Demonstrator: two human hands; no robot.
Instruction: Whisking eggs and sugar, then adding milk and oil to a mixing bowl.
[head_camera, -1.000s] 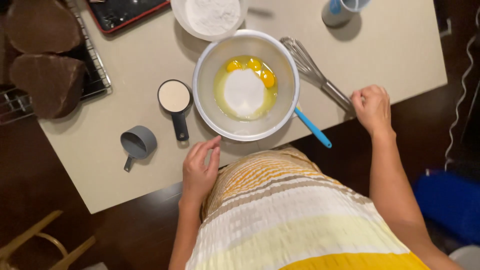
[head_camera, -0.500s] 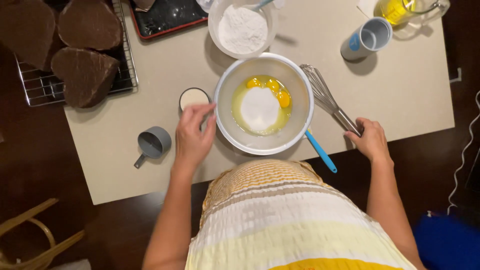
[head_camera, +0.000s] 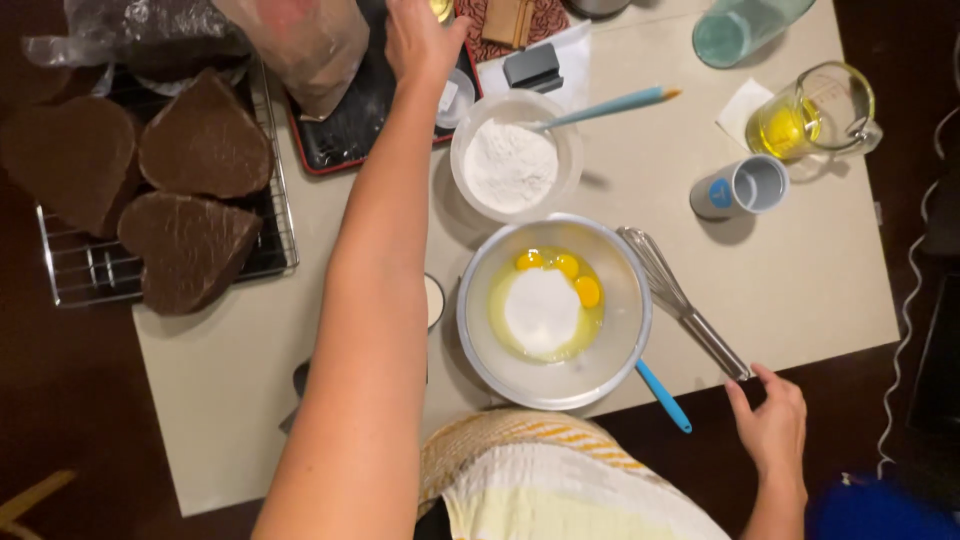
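Observation:
My left hand reaches far across the table to the black tray at the back, over a small white dish. Whether it grips anything is hidden at the frame's top edge. My left arm crosses over a small measuring cup of white stuff. My right hand rests at the table's near edge, fingertips touching the end of the metal whisk. Between my arms stands a metal bowl holding egg yolks and a mound of sugar.
A white bowl of flour with a blue-handled utensil stands behind the metal bowl. A blue handle sticks out beneath it. Glass jug of yellow liquid and grey cup at right. Three brown heart-shaped cakes lie on a wire rack, left.
My left hand has left the measuring cup beside the bowl and stretched up to the tray at the back. The view has shifted toward the far side. My right hand stays by the whisk handle.

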